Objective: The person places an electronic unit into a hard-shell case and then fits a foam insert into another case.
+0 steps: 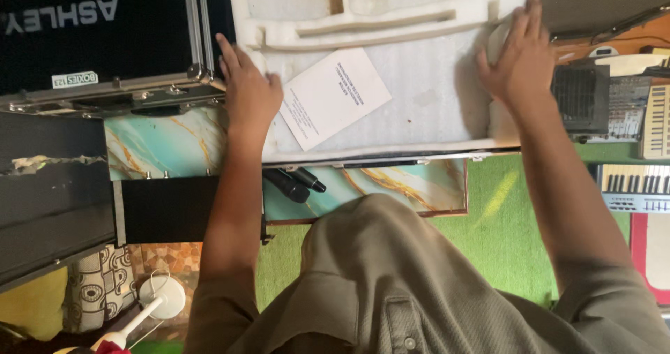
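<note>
A white foam insert (426, 96) with long moulded channels lies in front of me on a teal marbled tabletop (164, 145). My left hand (246, 92) lies flat on the foam's left edge with fingers spread, right next to a white printed sheet (335, 96) that rests on the foam. At the foam's right edge, my right hand (520, 57) is also flat, fingers stretched forward. Neither hand is closed around anything. Two black microphones (293, 183) lie on the tabletop just below the foam, between my forearms.
A black flight case (105, 40) with metal edging stands open at the left, touching the foam's left side. A black grilled box (579, 96), a small mixer (628, 110) and piano keyboards (631, 186) crowd the right. Green carpet (502, 214) lies below. A white round-based object (162, 298) sits bottom left.
</note>
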